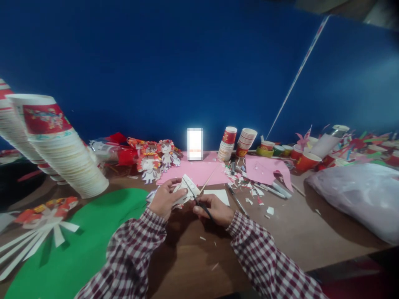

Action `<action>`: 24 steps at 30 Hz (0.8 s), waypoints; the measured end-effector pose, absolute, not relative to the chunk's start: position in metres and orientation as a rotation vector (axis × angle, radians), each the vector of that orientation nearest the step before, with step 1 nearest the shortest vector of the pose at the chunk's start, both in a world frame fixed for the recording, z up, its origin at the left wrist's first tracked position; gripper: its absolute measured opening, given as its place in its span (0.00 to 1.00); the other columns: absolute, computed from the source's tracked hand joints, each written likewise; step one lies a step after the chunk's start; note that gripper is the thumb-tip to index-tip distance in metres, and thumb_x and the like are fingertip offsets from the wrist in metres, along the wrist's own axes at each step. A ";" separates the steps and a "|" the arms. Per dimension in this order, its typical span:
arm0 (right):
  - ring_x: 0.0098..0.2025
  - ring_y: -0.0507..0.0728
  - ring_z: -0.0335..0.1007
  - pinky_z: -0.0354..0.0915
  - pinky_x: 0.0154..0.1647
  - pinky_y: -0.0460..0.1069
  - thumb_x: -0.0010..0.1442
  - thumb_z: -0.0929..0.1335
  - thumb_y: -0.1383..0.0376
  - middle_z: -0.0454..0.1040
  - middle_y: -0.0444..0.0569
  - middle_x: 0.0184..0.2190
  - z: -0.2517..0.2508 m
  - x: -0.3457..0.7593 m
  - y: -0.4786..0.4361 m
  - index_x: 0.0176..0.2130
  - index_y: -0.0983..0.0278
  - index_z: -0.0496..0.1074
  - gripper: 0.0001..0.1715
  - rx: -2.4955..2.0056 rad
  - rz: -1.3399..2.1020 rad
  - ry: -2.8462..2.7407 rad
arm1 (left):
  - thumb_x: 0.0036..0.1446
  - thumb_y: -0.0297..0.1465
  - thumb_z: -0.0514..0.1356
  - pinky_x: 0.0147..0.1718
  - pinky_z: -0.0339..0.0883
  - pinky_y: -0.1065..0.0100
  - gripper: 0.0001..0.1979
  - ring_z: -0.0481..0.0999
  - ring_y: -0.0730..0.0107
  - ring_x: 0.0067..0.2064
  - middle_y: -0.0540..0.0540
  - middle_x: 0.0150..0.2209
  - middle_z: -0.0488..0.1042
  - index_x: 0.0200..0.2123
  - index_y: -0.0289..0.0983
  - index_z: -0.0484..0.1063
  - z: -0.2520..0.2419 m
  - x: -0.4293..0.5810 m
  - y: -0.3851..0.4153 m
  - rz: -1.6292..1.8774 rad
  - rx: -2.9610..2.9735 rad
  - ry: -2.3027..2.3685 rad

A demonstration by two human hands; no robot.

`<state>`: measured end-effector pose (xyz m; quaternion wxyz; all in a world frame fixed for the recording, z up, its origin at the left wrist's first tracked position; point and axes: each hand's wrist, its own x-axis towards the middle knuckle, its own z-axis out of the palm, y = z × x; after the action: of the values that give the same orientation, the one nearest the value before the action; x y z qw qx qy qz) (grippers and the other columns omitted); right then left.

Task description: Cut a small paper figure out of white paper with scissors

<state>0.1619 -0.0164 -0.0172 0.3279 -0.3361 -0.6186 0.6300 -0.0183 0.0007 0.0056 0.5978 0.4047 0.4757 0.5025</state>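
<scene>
My left hand (168,196) grips a piece of white paper (190,185) that bears small drawn marks. In my right hand (215,209) is a pair of dark scissors (204,207), their blades lying against the paper in front of me. My fingers hide most of the scissor handles. Just beyond my hands lies a pink sheet (205,176), with a thin wooden stick (208,179) near the paper. A blank white sheet (217,197) rests on the table behind my right hand, and a pen (237,200) lies to its right.
Tall stacks of paper cups (67,149) lean at the left beside a green sheet (102,224). Paper figures (149,166) stand beyond my left hand. Paper scraps (270,210) litter the brown table (280,236). A filled plastic bag (358,195) sits at the right.
</scene>
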 end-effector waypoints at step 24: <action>0.18 0.46 0.52 0.49 0.18 0.42 0.49 0.72 0.48 0.61 0.39 0.16 -0.016 0.157 -0.020 0.30 0.68 0.71 0.25 -0.896 1.581 -1.600 | 0.40 0.28 0.70 0.18 0.67 0.73 0.27 0.72 0.74 0.20 0.50 0.26 0.75 0.45 0.36 0.66 0.007 -0.019 0.000 1.102 0.853 1.122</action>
<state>0.1568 -0.0202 -0.0161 0.3527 -0.3462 -0.6184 0.6110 -0.0188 0.0003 0.0068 0.6258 0.3718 0.4891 0.4805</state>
